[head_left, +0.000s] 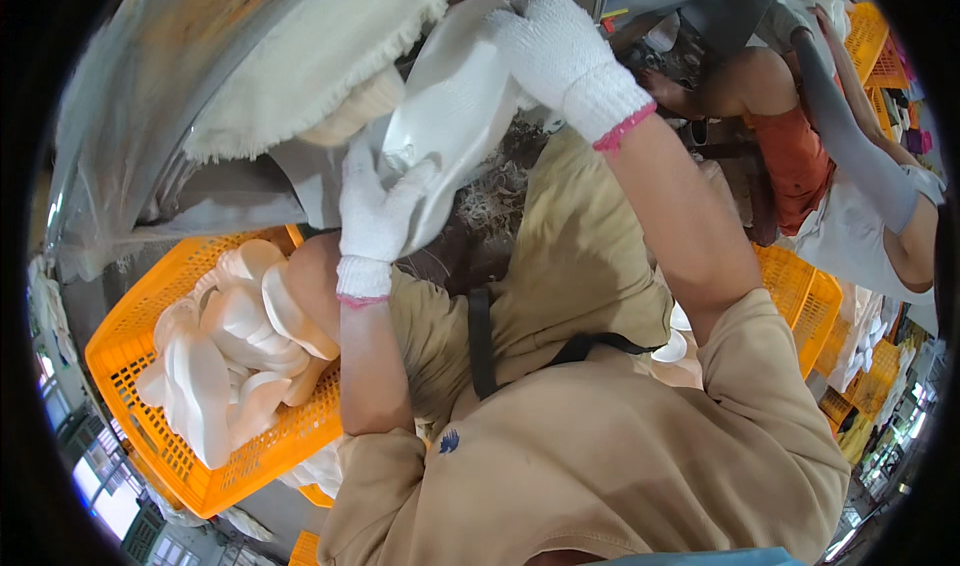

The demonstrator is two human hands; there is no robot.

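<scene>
A long, glossy white curved piece (455, 86), somewhat like a shoe form, slants between my two gloved hands in front of the cloth buffing wheel. My right hand (560, 51) grips its upper far end, fingers curled over the edge. Lower down, my left hand (378, 201) holds the near end, thumb lying across its face and fingers along the left side. Both hands wear white knit gloves with pink cuffs. The pale fringed buffing wheel (330, 56) is just left of the piece; whether they touch I cannot tell.
An orange basket (215, 481) at my left is heaped with similar white pieces (235, 336). A grey hood (120, 136) curves around the wheel. At right, another person in orange shorts (795, 171) sits close by, near more orange baskets (800, 286). Lint covers the dark area below my hands.
</scene>
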